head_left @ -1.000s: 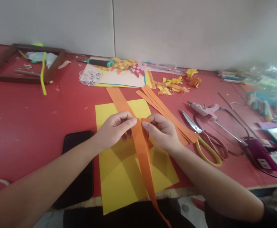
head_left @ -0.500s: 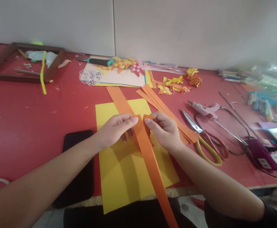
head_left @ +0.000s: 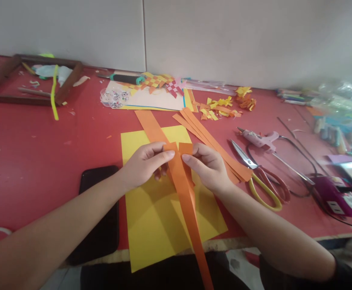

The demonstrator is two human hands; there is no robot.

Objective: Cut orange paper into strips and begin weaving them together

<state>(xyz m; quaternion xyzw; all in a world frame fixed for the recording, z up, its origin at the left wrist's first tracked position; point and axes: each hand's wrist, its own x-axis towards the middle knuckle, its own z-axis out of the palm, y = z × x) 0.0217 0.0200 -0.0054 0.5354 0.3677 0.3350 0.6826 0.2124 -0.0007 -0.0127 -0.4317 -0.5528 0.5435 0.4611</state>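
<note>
Between thumb and fingers, my left hand (head_left: 147, 163) pinches the top end of a long orange paper strip (head_left: 185, 193), which hangs down past the table's front edge. My right hand (head_left: 208, 165) pinches the end of another orange piece (head_left: 186, 148), close beside the first; its lower part is partly hidden behind the long strip. Below both hands lies a yellow paper sheet (head_left: 151, 225). A wide orange strip (head_left: 149, 125) rests across the sheet's top left. More orange strips (head_left: 212, 141) lie fanned behind my right hand.
Scissors (head_left: 254, 169), a pink glue gun (head_left: 262, 141) and a purple box (head_left: 340, 197) are on the right. A black phone (head_left: 99, 209) lies left of the sheet. Behind are paper scraps (head_left: 219, 108), a cutter (head_left: 127, 78) and a brown frame (head_left: 15, 98).
The orange end in my right hand has turned flatter and stands higher above the thumb. The long strip's lower end has swung left.
</note>
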